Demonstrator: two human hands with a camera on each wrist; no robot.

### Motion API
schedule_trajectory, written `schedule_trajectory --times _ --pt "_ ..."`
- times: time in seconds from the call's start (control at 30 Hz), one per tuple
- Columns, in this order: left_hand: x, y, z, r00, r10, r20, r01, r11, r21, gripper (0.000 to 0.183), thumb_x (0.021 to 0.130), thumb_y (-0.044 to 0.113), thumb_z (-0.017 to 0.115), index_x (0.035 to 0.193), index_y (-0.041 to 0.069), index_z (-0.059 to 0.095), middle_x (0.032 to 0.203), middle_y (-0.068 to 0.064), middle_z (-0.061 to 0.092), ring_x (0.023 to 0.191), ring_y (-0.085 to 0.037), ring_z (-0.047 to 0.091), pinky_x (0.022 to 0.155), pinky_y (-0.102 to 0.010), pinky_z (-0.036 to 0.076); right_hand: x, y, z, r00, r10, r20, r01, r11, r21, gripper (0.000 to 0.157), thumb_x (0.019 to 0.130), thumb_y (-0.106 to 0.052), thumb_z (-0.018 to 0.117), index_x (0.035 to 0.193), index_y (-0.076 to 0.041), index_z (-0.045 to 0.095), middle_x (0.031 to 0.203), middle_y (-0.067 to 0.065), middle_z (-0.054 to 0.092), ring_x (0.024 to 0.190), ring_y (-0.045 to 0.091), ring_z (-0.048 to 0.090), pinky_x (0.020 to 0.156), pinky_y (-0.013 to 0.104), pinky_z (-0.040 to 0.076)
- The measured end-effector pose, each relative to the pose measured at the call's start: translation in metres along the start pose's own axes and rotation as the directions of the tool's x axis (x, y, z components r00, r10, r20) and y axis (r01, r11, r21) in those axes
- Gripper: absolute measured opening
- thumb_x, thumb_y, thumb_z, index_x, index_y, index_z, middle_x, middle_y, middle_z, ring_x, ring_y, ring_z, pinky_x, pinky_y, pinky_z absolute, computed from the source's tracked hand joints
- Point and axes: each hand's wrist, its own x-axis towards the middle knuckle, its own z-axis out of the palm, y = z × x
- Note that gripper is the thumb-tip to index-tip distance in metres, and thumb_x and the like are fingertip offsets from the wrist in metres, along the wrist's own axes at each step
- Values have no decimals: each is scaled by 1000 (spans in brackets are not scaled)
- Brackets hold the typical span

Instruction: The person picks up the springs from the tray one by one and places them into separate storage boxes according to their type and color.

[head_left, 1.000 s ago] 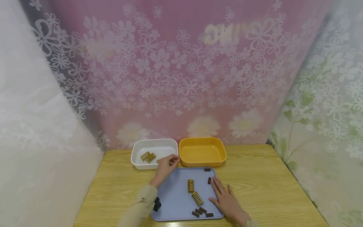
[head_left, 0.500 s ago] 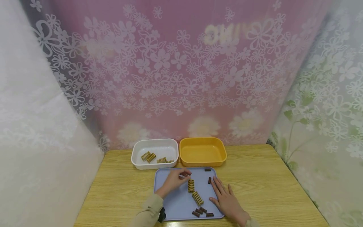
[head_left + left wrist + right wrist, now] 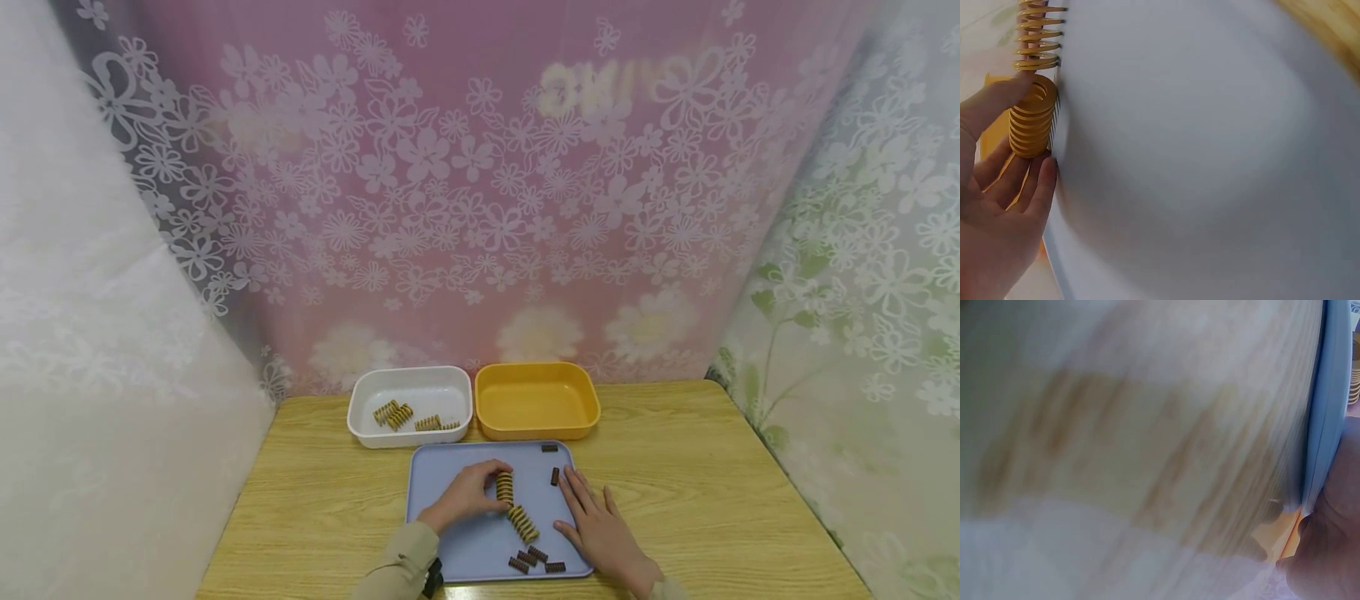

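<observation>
On the blue tray (image 3: 465, 550), my left hand (image 3: 467, 493) has thumb and fingers at the two ends of a yellow coil spring (image 3: 504, 488). The left wrist view shows that spring (image 3: 1032, 119) between the thumb and the fingertips. Just past the thumb lies a second yellow coil spring (image 3: 523, 525), slanted on the tray. My right hand (image 3: 603, 533) rests with straight fingers over the tray's right edge. Close to its fingertips is a small dark spring (image 3: 555, 476). Several more small dark springs (image 3: 527, 557) lie near the tray's front edge, and another dark spring (image 3: 550, 448) sits at the back right corner.
Behind the tray stand a white bin (image 3: 360, 429) with several yellow springs (image 3: 393, 413) inside, and a yellow bin (image 3: 537, 432) beside it. All rest on a wooden table (image 3: 675, 467). Patterned curtains (image 3: 450, 208) enclose the back and sides.
My left hand has moved from the white bin's front rim back over the tray and to the right, onto the upper yellow spring. The right hand has stayed in place.
</observation>
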Motion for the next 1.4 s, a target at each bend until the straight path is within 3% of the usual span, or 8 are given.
schedule_trajectory --times 0.3,0.5,0.8,1.07,1.4 --pt "-4 -1 1 998 0 -67 -1 1000 -10 49 74 17 92 117 11 70 105 0 70 91 -13 62 78 -25 52 1 1 1 1000 6 16 -6 1000 1 71 101 -44 57 155 -2 37 164 16 28 149 37 30 112 72 24" --pt "-4 -5 -1 995 12 -96 -17 998 -61 50 77 20 90 120 10 68 108 2 70 99 -12 64 86 -26 56 0 -1 -2 1000 -1 -4 1 1000 14 70 100 -41 60 154 -1 39 163 17 30 148 38 31 111 73 26" --pt "-3 0 -15 981 30 -189 -50 994 -102 50 82 23 87 125 7 66 116 -5 69 104 -22 66 89 -32 58 0 1 1 1000 -8 -6 8 1000 3 71 100 -42 60 154 -1 39 163 17 31 148 38 32 110 73 27" --pt "-2 6 -30 967 50 -249 -77 992 -100 51 82 21 87 125 2 65 116 -9 66 106 -28 64 88 -40 58 -2 2 2 996 -48 -79 48 999 -1 71 98 -42 63 150 2 44 159 20 36 143 41 39 105 75 32" --pt "-2 4 -46 961 33 -276 -71 989 -127 53 84 18 85 129 2 62 120 -10 67 106 -30 65 90 -43 57 0 -2 -2 1000 7 11 -7 1000 8 70 101 -42 59 154 0 39 163 18 30 148 38 32 111 72 27"
